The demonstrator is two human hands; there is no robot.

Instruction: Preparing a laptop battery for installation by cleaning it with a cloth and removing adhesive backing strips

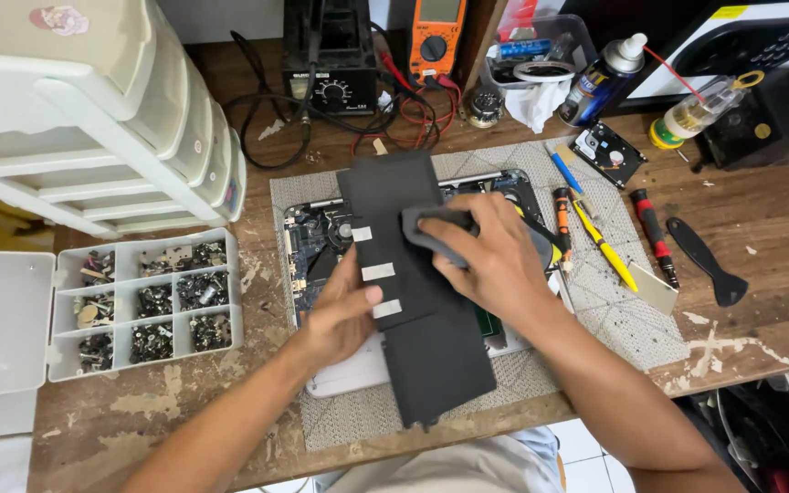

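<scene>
Nearest us, our left hand (344, 315) rests with fingers (369, 294) laid flat along the left edge of the long black battery pack (417, 301), steadying it. Our right hand (495, 260) has fingers clamped on a dark grey cloth (431, 224), pressed onto the battery pack's upper part. Under the battery pack lies an opened laptop (317, 242) on a grey mat (614, 310). Right of the battery pack lie screwdrivers (655, 233) on the wooden surface (760, 246); left of it sits a compartmented parts box (143, 301).
</scene>
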